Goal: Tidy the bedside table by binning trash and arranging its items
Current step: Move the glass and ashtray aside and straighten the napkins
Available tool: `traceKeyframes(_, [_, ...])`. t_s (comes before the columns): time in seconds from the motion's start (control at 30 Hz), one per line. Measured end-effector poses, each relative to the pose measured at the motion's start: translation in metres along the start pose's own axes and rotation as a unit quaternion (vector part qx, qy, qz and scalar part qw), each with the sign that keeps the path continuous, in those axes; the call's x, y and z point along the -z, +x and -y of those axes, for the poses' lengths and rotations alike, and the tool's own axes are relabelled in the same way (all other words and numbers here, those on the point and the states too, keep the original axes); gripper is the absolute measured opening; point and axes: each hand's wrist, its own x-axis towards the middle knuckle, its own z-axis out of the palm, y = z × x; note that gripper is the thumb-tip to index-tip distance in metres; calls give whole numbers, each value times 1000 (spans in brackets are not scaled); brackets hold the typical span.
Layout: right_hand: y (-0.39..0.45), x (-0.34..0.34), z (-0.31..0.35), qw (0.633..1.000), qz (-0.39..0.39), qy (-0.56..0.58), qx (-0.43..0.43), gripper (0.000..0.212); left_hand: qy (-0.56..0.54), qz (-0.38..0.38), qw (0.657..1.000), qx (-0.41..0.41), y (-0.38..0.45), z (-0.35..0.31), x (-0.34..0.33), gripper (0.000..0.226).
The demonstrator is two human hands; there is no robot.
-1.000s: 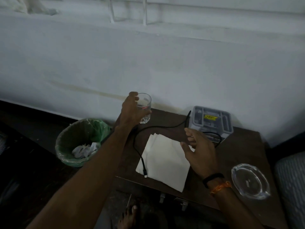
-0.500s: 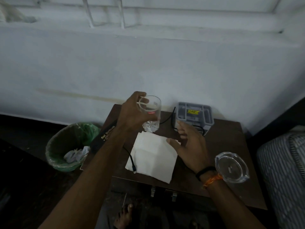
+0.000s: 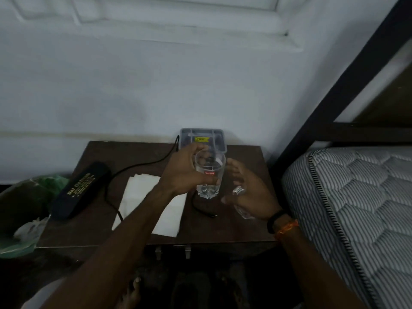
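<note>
Left hand (image 3: 185,172): fingers wrapped round an upright drinking glass (image 3: 209,175), above the bedside table (image 3: 93,221) centre.
Right hand (image 3: 249,192): fingers spread beside the glass, covering what seems a glass ashtray (image 3: 242,214).
Napkins (image 3: 142,197): left of the glass.
Bin (image 3: 20,210): far left.

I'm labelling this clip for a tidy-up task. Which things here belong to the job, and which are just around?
Part of the job:
left hand holding the glass
right hand
ashtray, mostly hidden under the right hand
paper napkins
black cable
dark case
grey box
bin
bedside table

Just around:
mattress
bed frame
wall
</note>
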Motion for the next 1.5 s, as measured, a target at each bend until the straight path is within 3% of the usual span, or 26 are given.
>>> traceKeyframes(0.1, [-7, 9, -5, 999, 28, 22, 7, 103, -15, 20, 1000, -14, 8, -9, -22, 76])
traceKeyframes(0.33, [-11, 26, -11, 991, -119, 45, 34, 89, -42, 41, 998, -28, 26, -38, -57, 68])
traceKeyframes(0.53, [-8, 31, -21, 982, -186, 5, 21, 85, -29, 92, 995, -40, 37, -51, -75, 68])
traceKeyframes(0.8, [-13, 41, -40, 976, -204, -76, 0, 73, -107, 185, 977, -2, 31, -39, -79, 72])
traceKeyframes(0.9, [-17, 46, -43, 975, -198, -98, 1, 73, -137, 171, 975, 22, 21, -21, -77, 67])
traceKeyframes(1.03, [-20, 50, -46, 979, -178, -102, 7, 74, -95, 182, 976, 67, 3, 13, -85, 83])
traceKeyframes(1.1, [-19, 47, -46, 980, -162, -113, 1, 75, -38, 217, 973, 69, -4, 29, -94, 101])
traceKeyframes(1.2, [-24, 50, -45, 983, -127, -133, -1, 73, 53, 209, 975, 52, -10, 45, -106, 130])
traceKeyframes(1.33, [-18, 45, -51, 983, -93, -148, -54, 69, 45, 174, 984, 22, -16, 50, -120, 135])
traceKeyframes(1.43, [-15, 37, -57, 919, -264, -252, -147, 45, 57, 159, 986, 10, -18, 52, -124, 132])
traceKeyframes(1.5, [-12, 40, -64, 969, -170, -155, -92, 67, 63, 151, 986, 7, -20, 52, -124, 130])
